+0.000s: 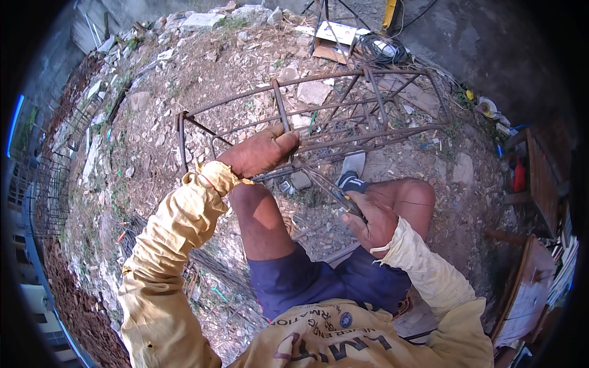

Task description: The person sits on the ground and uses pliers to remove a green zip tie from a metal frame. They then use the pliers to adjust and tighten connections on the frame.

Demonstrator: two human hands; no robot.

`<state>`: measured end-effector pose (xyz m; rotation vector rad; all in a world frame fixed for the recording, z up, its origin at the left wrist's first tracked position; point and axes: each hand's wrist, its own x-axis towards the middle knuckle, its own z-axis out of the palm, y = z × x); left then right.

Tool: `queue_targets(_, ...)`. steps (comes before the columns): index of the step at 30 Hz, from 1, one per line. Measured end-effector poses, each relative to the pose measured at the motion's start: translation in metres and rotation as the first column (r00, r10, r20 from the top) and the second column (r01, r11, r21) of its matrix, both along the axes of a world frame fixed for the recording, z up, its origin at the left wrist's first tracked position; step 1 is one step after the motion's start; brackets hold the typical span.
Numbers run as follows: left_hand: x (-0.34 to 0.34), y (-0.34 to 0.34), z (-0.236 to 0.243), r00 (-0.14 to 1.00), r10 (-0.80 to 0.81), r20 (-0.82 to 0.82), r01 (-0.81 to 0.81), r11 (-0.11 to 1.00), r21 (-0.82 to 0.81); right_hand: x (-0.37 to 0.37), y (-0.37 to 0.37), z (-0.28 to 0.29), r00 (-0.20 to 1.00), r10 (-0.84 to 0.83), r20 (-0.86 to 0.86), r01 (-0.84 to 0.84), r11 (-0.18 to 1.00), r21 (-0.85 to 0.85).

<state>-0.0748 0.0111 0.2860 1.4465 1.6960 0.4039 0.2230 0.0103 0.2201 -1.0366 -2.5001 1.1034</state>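
Observation:
A long cage of rusty steel reinforcing bars with bent stirrups lies across in front of my knees. My left hand is closed round a stirrup near the cage's near lower bar, thumb on top. In my right hand are the handles of metal pincers. Their head reaches up and left to the near bars, just right of my left hand. Whether the jaws grip a wire there is too small to tell.
Stony ground with rubble surrounds the cage. Beyond it are an open white carton and a coil of black cable. A wooden bench stands at right, a board nearer. Loose bars lie left of my legs.

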Motion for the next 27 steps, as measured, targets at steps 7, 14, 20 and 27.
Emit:
queue_targets(7,0.000,-0.004,0.001,0.999,-0.051,0.009,0.050,0.997,0.067,-0.015,-0.028,-0.016,0.851,-0.418,-0.317,-0.478,-0.369,-0.797)
queue_targets(14,-0.007,-0.004,0.004,0.984,-0.128,-0.120,0.141,0.985,0.097,-0.019,-0.010,-0.001,0.939,-0.249,-0.237,-0.240,0.020,-0.971)
queue_targets(20,-0.006,0.000,0.001,0.971,-0.186,-0.149,0.207,0.968,0.142,-0.015,-0.009,0.009,0.964,-0.155,-0.216,-0.147,0.364,-0.920)
queue_targets(27,-0.008,-0.004,0.000,0.964,-0.205,-0.167,0.232,0.960,0.158,-0.008,-0.010,0.031,0.978,-0.148,0.148,0.108,0.963,0.246)
